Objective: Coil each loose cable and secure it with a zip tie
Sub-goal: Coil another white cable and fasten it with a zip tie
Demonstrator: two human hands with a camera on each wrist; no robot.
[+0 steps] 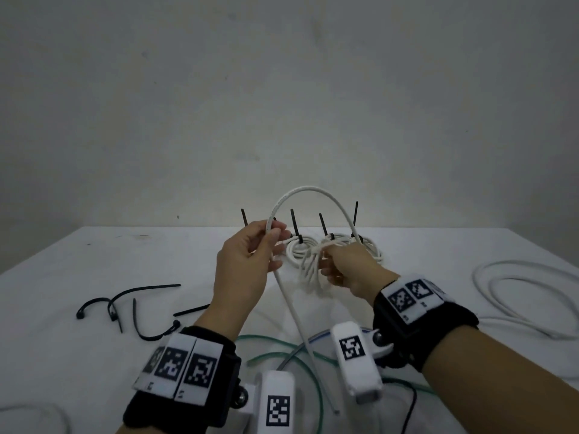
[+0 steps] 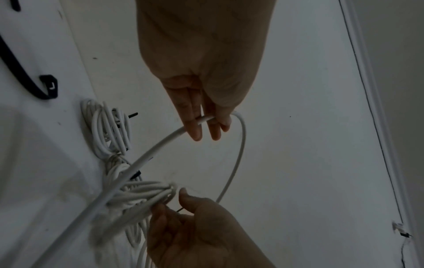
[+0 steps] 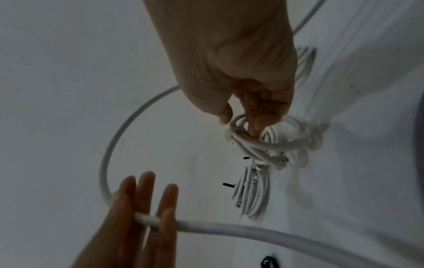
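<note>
Grip, left hand (image 1: 247, 261): thumb and fingers pinching white cable (image 1: 316, 195), smooth round cord, held above bench (image 1: 78, 264). Grip, right hand (image 1: 347, 270): fingers curled through wound coil (image 1: 313, 270) of same cable, several tight rings, raised off bench. Cable arches between hands in tall hoop; free tail slopes down toward bench front. Behind hands: finished white bundles (image 1: 300, 249), black zip ties standing upright. Left on bench: loose black zip ties (image 1: 138, 296), flat curved strips. Front: thin green wire (image 1: 313, 386). Right: loose white cable loops (image 1: 517, 296).
</note>
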